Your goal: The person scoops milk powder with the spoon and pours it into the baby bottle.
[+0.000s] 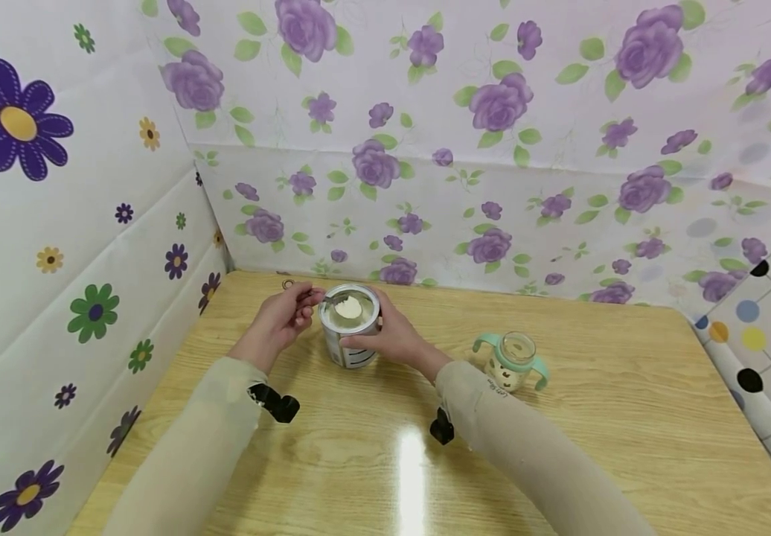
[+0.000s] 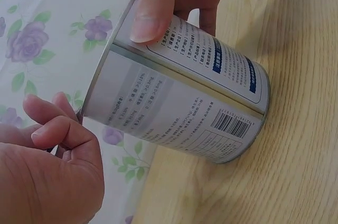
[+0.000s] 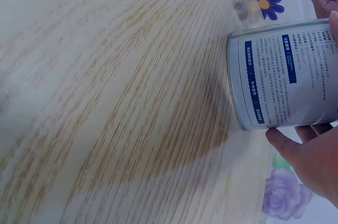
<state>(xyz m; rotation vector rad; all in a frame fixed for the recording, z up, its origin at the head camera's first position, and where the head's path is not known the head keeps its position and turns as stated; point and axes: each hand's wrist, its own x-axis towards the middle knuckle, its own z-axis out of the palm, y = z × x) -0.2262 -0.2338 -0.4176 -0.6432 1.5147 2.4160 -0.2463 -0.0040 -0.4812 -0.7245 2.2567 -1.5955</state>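
A round metal powder can [image 1: 352, 350] with a printed white label stands on the table, its top uncovered. My right hand [image 1: 395, 331] grips the can's right side, thumb across the front and fingers behind. With my left hand [image 1: 280, 320] I pinch the handle of a spoon [image 1: 333, 299] at the can's left rim. The spoon's bowl lies over the opening with a heap of whitish powder [image 1: 348, 308]. In the left wrist view, the fingers of my left hand [image 2: 58, 166] are curled beside the rim, and the spoon is mostly hidden.
A baby bottle [image 1: 507, 376] with mint-green handles and an uncovered mouth stands right of the can, near my right forearm. The wooden table [image 1: 593, 417] meets flowered cloth walls [image 1: 426, 216] at the back and left. A small dark ring [image 1: 288, 284] shows behind my left hand.
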